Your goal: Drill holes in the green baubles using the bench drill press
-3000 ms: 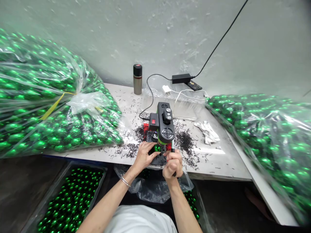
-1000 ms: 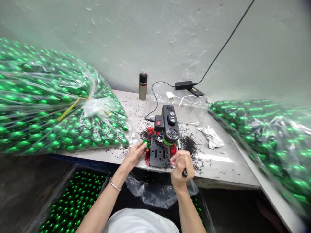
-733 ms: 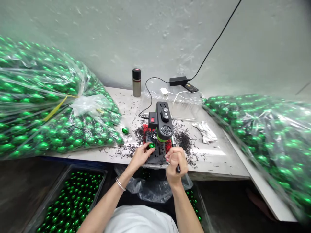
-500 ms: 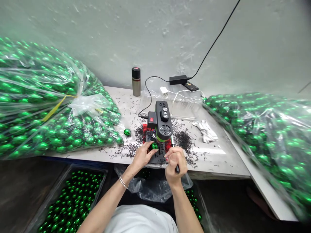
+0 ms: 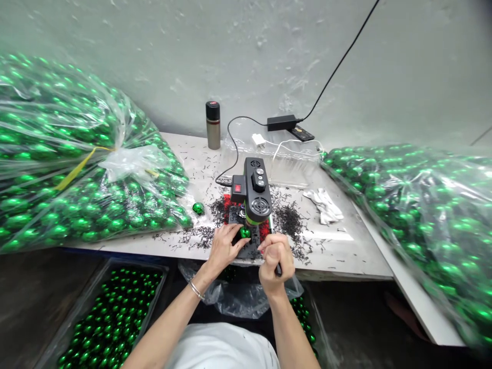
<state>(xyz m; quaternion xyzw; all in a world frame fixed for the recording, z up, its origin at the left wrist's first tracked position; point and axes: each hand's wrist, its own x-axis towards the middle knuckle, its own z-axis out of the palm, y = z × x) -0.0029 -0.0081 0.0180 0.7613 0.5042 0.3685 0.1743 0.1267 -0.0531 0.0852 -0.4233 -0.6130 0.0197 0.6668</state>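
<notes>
A small black bench machine [image 5: 258, 187], with round vents and a red switch on its side, stands near the table's front edge. Beneath its head a shiny green bauble [image 5: 245, 232] rests between the thumb and fingertips of my left hand [image 5: 223, 247], which closes around its near left side. My right hand [image 5: 275, 259] makes a fist around a lever handle [image 5: 279, 270]; only the dark end of it shows below the fist. Another green bauble [image 5: 198, 208] lies loose on the table, left of the machine.
Large clear bags of green baubles flank me, one at left [image 5: 92, 189] and one at right [image 5: 423, 205]. Small black bits [image 5: 289, 220] litter the table. White gloves [image 5: 323, 206], a flask [image 5: 213, 125] and a power adapter [image 5: 282, 122] lie beyond. A bin of baubles [image 5: 115, 307] stands below left.
The thumb and fingers of my left hand have spread slightly, showing more of the bauble. My right fist stays on the lever handle. The whole view has shifted a little.
</notes>
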